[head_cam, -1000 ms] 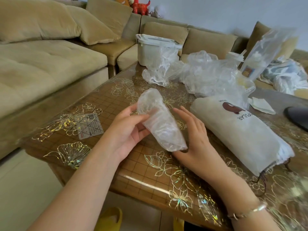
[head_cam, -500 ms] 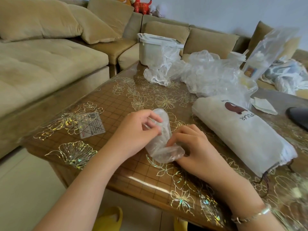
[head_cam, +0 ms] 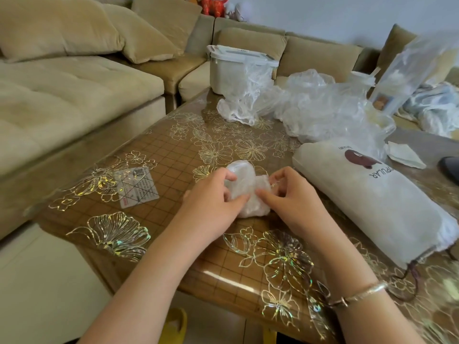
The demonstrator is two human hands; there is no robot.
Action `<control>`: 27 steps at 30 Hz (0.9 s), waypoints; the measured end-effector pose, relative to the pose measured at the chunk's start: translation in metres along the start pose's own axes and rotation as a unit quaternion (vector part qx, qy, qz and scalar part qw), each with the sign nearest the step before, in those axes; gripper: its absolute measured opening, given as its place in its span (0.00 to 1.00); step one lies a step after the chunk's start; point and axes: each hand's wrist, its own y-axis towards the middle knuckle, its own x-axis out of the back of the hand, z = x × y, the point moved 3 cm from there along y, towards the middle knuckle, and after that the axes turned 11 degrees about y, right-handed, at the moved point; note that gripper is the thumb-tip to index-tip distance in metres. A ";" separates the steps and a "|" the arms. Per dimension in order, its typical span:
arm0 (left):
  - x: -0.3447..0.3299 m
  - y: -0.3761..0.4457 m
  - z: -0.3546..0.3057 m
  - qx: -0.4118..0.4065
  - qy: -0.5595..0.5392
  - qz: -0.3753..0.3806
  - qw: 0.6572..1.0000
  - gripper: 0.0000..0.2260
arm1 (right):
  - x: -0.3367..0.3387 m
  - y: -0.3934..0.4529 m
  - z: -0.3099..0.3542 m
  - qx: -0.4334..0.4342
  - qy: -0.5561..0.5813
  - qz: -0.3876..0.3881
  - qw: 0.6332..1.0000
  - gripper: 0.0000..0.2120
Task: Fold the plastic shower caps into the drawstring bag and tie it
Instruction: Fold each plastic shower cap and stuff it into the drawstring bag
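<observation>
The white drawstring bag [head_cam: 372, 202], lying at the right of the frame, carries dark print that reads upside down from this view: the letters "PULAR" can be made out, the start of the word cut off by the fold, beside a brown bear-like logo. A smaller word above the logo is too small to read. A small label [head_cam: 137, 187] at middle left, on the surface [head_cam: 173, 155], has fine print and a code square, neither legible.

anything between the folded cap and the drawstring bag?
Nothing visible. Both hands, left and right, hold the cap on the table; bare tabletop separates it from the bag on the right.
</observation>
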 end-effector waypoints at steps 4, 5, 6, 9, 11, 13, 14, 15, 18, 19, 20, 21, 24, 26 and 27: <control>-0.005 0.004 0.007 0.031 -0.026 -0.033 0.999 0.12 | -0.007 -0.003 0.007 0.074 -0.114 -0.021 0.990 0.19; -0.006 0.005 0.008 0.033 -0.026 -0.034 0.999 0.12 | -0.008 -0.003 0.008 0.094 -0.126 -0.017 0.987 0.18; -0.007 0.006 0.009 0.033 -0.025 -0.035 0.999 0.12 | -0.010 -0.002 0.010 0.111 -0.130 -0.008 0.985 0.16; -0.008 0.006 0.010 0.039 -0.029 -0.039 0.998 0.11 | -0.013 0.000 0.011 0.156 -0.127 0.031 0.979 0.08; -0.007 0.006 0.011 0.049 -0.036 -0.038 0.997 0.11 | -0.015 -0.002 0.012 0.169 -0.117 0.053 0.977 0.08; -0.004 0.005 0.010 0.060 -0.045 -0.040 0.996 0.10 | -0.014 -0.007 0.013 0.175 -0.111 0.076 0.975 0.07; -0.002 0.005 0.010 0.063 -0.049 -0.042 0.996 0.10 | -0.013 -0.010 0.014 0.171 -0.114 0.094 0.974 0.09; 0.000 0.005 0.009 0.065 -0.050 -0.043 0.996 0.11 | -0.012 -0.014 0.015 0.163 -0.119 0.116 0.973 0.11; 0.006 0.002 0.007 0.080 -0.035 -0.054 0.995 0.11 | -0.010 -0.022 0.016 0.130 -0.121 0.182 0.967 0.19; 0.007 0.001 0.007 0.086 -0.028 -0.056 0.994 0.11 | -0.010 -0.023 0.015 0.127 -0.128 0.190 0.965 0.22; 0.008 0.000 0.007 0.091 -0.023 -0.058 0.994 0.11 | -0.011 -0.024 0.015 0.131 -0.143 0.189 0.963 0.23; 0.009 0.000 0.008 0.096 -0.020 -0.058 0.993 0.10 | -0.012 -0.024 0.015 0.140 -0.158 0.179 0.961 0.23; 0.013 0.001 0.009 0.115 -0.039 -0.054 0.991 0.10 | -0.020 -0.022 0.015 0.167 -0.162 0.131 0.964 0.18; 0.015 0.000 0.008 0.129 -0.072 -0.055 0.987 0.09 | -0.021 -0.020 0.016 0.175 -0.137 0.112 0.969 0.13; 0.017 -0.001 0.008 0.128 -0.087 -0.062 0.986 0.07 | -0.020 -0.019 0.016 0.176 -0.123 0.106 0.971 0.13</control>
